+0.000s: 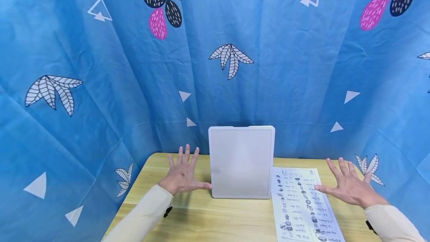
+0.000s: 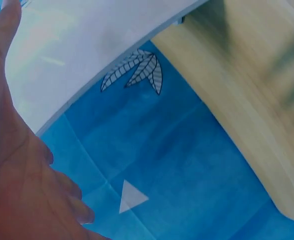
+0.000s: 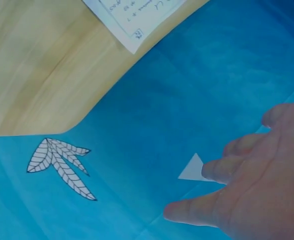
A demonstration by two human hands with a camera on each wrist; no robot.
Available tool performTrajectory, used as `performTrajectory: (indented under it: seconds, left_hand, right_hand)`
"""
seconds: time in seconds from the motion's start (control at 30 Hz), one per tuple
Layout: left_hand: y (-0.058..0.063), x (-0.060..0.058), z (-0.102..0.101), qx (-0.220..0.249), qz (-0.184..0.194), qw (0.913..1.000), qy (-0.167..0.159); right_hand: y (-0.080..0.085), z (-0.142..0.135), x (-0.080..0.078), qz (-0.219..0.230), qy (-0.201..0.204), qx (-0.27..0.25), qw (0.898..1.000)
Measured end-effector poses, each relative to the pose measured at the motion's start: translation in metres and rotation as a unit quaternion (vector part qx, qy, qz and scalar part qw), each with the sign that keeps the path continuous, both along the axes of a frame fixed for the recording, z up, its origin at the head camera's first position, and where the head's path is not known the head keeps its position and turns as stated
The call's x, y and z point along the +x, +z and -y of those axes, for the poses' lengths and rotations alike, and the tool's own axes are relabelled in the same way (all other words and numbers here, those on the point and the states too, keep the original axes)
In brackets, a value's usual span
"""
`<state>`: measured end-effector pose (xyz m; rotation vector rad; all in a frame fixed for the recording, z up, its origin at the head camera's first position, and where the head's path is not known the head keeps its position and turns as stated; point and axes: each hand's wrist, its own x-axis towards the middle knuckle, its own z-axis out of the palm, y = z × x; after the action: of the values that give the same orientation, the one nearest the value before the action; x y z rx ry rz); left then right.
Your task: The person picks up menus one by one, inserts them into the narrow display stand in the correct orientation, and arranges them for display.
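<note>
A blank white board point(image 1: 241, 163) with a thin pale frame stands upright on the wooden table. My left hand point(image 1: 183, 176), fingers spread and straight, is to its left, the thumb tip right at the board's edge. In the left wrist view that hand point(image 2: 22, 160) overlaps the board point(image 2: 87, 45). A printed menu sheet point(image 1: 302, 204) lies flat to the right of the board. Spread wide, my right hand point(image 1: 352, 186) hovers by the sheet's right side, its thumb near the edge. The right wrist view shows this hand point(image 3: 257, 185) holding nothing.
The light wooden table point(image 1: 201, 216) has rounded corners. Blue curtains point(image 1: 285, 85) with leaf and triangle prints hang close behind it and along the left and right. A small black item point(image 1: 168, 211) sits at the left cuff, another point(image 1: 370, 227) at the right cuff.
</note>
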<state>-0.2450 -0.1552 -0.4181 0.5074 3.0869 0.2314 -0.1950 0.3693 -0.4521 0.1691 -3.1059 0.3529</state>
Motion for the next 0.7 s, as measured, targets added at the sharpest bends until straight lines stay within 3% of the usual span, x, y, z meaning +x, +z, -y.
performTrajectory:
  seconds: [0.7]
  left_hand:
    - [-0.023,0.008,-0.028,0.043,-0.006,0.9979,-0.047]
  right_hand:
    - [-0.023,-0.012,0.003,0.010,-0.016,-0.017,1.000]
